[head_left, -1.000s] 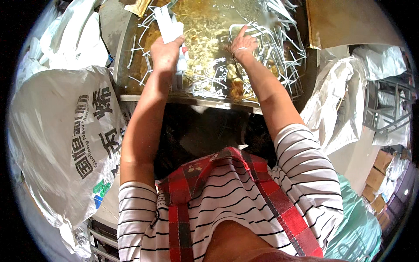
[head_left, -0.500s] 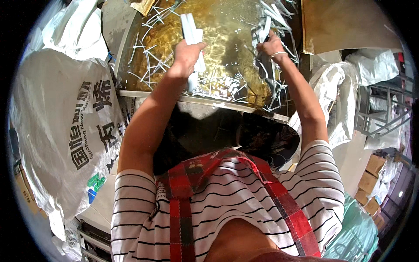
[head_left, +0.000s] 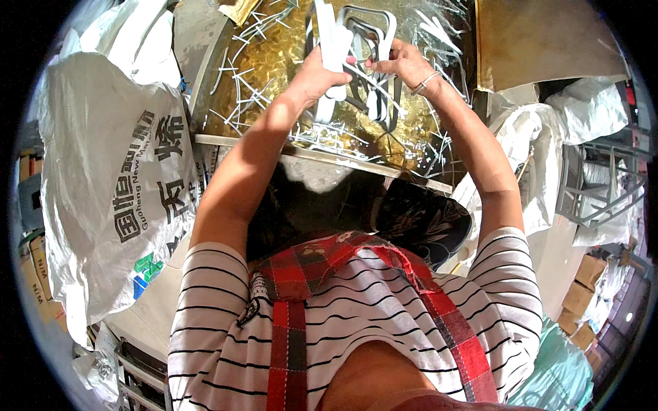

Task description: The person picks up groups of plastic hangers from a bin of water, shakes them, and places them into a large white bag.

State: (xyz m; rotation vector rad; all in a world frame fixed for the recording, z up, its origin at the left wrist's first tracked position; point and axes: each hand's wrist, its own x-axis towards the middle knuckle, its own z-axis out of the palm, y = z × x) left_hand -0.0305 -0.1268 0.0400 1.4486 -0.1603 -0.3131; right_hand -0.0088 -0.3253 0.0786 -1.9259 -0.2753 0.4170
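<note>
Over a shallow metal water tank (head_left: 260,67), both hands are held close together. My left hand (head_left: 317,77) is closed around a stack of white plastic frames (head_left: 330,34), tilted edge-on. Beside it, my right hand (head_left: 406,66) pinches another rounded rectangular plastic frame (head_left: 384,20) by its side, with the thumb toward the left hand. More frames overlap behind and below this one, some looking dark in the shade. I cannot tell how many there are. Thin white plastic strips (head_left: 240,89) lie scattered in the water to the left and along the near rim.
A large white woven sack (head_left: 82,185) stands to the left of the tank. At the right are a brown board (head_left: 541,44), white sacks (head_left: 524,144) and a grey metal rack (head_left: 603,185). Cardboard boxes (head_left: 589,272) and a pale green sack (head_left: 555,370) are at lower right.
My right hand has moved left, away from the plastic pieces at the tank's right side, and now holds a frame beside the stack. My left hand has shifted slightly right with its stack.
</note>
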